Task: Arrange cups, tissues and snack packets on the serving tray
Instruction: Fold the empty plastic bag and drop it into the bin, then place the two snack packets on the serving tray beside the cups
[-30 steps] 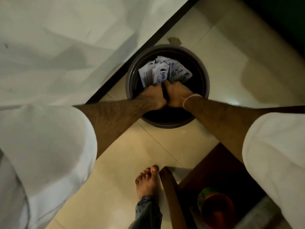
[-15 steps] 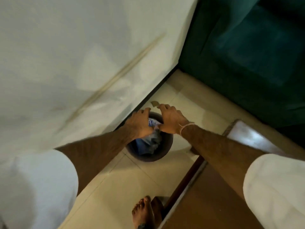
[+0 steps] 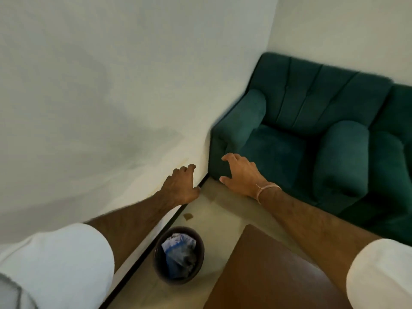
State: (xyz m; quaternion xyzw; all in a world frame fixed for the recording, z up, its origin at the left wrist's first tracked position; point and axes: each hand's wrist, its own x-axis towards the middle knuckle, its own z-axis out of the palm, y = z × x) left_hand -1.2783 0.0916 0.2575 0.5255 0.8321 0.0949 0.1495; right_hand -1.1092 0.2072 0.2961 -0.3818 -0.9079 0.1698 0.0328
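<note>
Left hand and right hand hang empty, fingers loosely spread, above the floor; the bin of crumpled paper stands by the wall.

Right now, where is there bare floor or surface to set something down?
Bare floor lies between the bin, the green sofa and the wooden table. The tabletop's visible corner is bare too. The bin is stuffed with papers, wedged close by the wall.

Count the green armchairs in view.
2. One armchair sits in the corner against the wall; a second armchair stands right of it, cut off by the frame edge. More may lie beyond.
</note>
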